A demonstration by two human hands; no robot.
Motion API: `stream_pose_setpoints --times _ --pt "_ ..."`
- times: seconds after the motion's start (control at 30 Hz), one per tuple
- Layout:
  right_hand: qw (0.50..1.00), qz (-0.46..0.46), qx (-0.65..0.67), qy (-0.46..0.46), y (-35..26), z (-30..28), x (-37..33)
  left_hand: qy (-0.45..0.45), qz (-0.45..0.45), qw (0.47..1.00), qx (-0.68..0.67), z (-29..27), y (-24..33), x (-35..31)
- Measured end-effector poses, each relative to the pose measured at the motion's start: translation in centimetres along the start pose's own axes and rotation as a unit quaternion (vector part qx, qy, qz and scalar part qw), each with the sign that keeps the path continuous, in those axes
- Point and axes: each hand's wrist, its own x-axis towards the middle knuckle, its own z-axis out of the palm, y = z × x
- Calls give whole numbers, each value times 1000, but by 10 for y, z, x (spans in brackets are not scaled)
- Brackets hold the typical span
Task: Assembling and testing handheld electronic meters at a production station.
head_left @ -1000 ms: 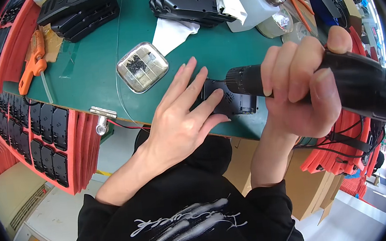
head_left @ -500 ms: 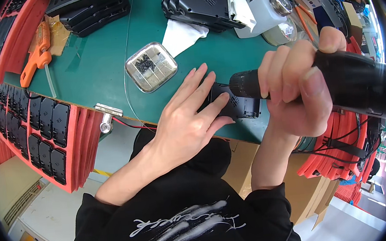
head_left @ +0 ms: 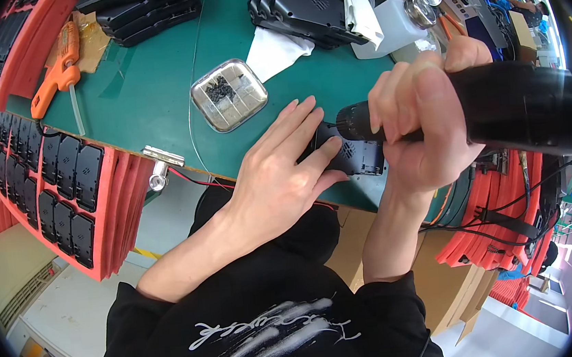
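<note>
Black plastic housing [head_left: 361, 157], right and bodyward of compartmented metal tray [head_left: 246, 105], pressed under left hand [head_left: 281, 168], fingers spread, presumably for steadiness. Black power screwdriver [head_left: 520, 108] wrapped by right hand [head_left: 428, 113], apparently for control.

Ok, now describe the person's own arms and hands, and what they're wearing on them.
The left hand and right hand wear no gloves, and no rings or watch show. The left forearm and right forearm are bare up to the loose black sleeves, which end around the elbows. The black shirt has white script and brush-like streaks across its front.
</note>
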Motion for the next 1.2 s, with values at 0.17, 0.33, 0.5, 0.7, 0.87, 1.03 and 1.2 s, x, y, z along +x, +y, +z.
stream_pose_setpoints --times 0.17,0.33,0.5,0.7,0.87,1.03,1.2 --pt "1000 16 10 19 -1 3 -4 -3 1 1000 -13 0 -1 0" --pt "1000 -15 17 -5 2 -8 -5 -4 22 1000 -13 1 0 1" --pt "986 -79 39 -142 0 -24 6 -14 25 1000 -9 -6 0 4" --pt "975 -72 193 -83 -21 -25 27 -75 32 997 -2 -3 5 12" --pt "994 -46 60 -84 15 22 43 -69 42 997 -22 -2 -3 18" --pt "977 64 194 63 25 73 34 -71 48 996 -18 -6 -4 17" --pt "978 107 149 94 25 84 36 -102 33 994 -21 -7 -5 15"
